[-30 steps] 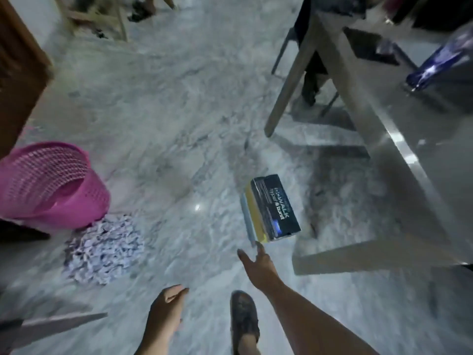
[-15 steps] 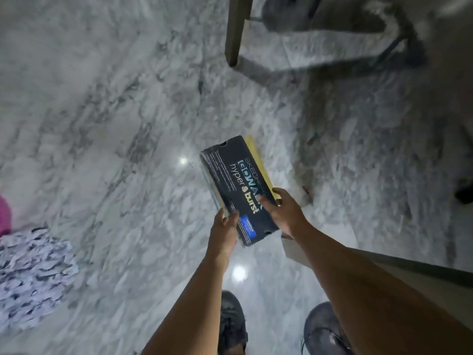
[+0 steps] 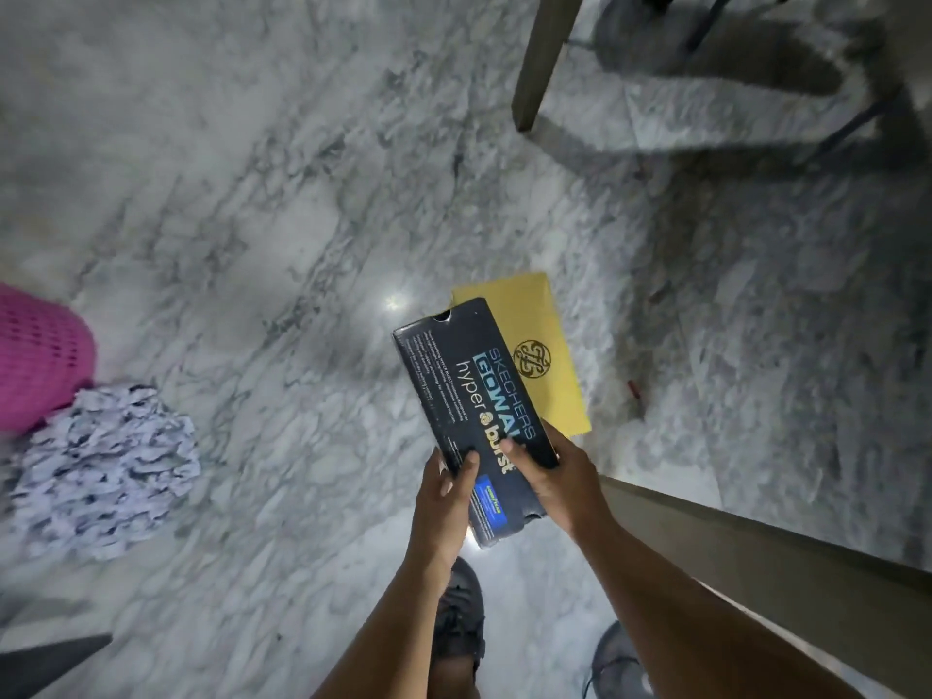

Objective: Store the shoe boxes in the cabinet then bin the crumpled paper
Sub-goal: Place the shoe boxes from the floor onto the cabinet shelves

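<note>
Left hand grips the near left edge of the black box, thumb laid on its printed top. Right hand grips the near right edge of the same box, thumb on the lettering. The black box is held clear of the floor, tilted, long axis running away from the person. A yellow box with a dark round emblem shows directly behind and to the right of the black box; whether it is carried with it or lies on the floor cannot be told. Two dark shoes stand below the forearms. At left, crumpled paper lies on the floor, touching a pink basket. A table edge runs at lower right; one table leg stands at top.
</note>
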A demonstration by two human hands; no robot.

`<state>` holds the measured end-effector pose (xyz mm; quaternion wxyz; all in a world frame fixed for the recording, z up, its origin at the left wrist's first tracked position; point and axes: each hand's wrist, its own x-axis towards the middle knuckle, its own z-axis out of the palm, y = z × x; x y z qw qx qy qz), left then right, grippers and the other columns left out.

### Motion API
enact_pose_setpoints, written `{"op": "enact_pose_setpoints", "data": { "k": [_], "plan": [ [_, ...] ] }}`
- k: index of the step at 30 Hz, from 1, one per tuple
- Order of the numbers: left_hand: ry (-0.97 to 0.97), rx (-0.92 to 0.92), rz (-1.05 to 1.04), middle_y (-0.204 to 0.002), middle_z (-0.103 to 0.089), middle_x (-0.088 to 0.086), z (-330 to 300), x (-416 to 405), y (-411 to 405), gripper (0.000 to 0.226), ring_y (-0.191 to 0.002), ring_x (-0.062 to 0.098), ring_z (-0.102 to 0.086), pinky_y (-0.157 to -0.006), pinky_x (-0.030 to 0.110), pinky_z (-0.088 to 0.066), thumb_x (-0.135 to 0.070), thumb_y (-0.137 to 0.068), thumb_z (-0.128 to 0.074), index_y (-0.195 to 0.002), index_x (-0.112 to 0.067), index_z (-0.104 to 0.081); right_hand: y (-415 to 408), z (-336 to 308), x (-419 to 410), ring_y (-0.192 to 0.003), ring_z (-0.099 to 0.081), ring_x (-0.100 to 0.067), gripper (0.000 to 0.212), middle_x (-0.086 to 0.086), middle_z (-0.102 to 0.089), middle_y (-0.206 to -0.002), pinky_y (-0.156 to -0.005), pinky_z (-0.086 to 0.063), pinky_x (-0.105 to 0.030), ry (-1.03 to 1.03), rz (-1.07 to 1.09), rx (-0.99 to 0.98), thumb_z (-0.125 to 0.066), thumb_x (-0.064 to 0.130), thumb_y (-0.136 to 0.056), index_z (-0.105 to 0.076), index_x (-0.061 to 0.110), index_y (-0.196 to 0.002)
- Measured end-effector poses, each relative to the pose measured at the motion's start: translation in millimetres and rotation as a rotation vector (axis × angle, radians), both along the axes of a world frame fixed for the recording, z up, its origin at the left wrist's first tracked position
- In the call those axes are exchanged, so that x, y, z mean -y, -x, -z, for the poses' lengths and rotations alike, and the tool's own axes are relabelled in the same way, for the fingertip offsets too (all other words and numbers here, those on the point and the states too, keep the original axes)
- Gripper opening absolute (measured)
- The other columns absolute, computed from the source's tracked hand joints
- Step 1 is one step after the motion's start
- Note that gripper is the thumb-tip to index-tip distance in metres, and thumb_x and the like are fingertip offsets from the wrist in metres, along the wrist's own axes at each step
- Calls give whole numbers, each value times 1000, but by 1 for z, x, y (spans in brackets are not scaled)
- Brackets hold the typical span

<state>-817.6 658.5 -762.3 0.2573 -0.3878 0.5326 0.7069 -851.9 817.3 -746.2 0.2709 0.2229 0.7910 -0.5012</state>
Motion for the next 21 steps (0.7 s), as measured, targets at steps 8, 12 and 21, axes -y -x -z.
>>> {"op": "enact_pose_setpoints", "data": {
  "k": [8, 12, 21],
  "plan": [
    [104, 37, -311, -113, -77, -5, -53, 90, -163, 53, -110, 19, -72, -101, 54, -54, -69, -70, -75, -115, -43, -67, -117, -57, 107, -85, -70, 4, 38, 16, -76, -96, -71, -51, -16, -27, -369, -61, -74, 58, -86, -66, 50, -122],
    [154, 94, -510, -103, -74, -8, -91, 142, -283, 39, -97, 9, -70, -90, 38, -59, -44, -90, -72, -124, -27, -63, -214, -72, 169, -95, -71, -1, 61, 15, -74, -102, -85, -59, -29, -69, -573, -35, -69, 82, -70, -61, 59, -125],
    [303, 76, -972, -92, -75, -26, -158, 255, -535, 47, -75, -28, -59, -67, -3, -44, -34, -83, -81, -122, -13, -66, -432, -136, 344, -108, -68, 8, 77, 26, -72, -117, -92, -55, -16, -11, -1012, -64, -70, 87, -61, -54, 64, -133]
  ]
}}
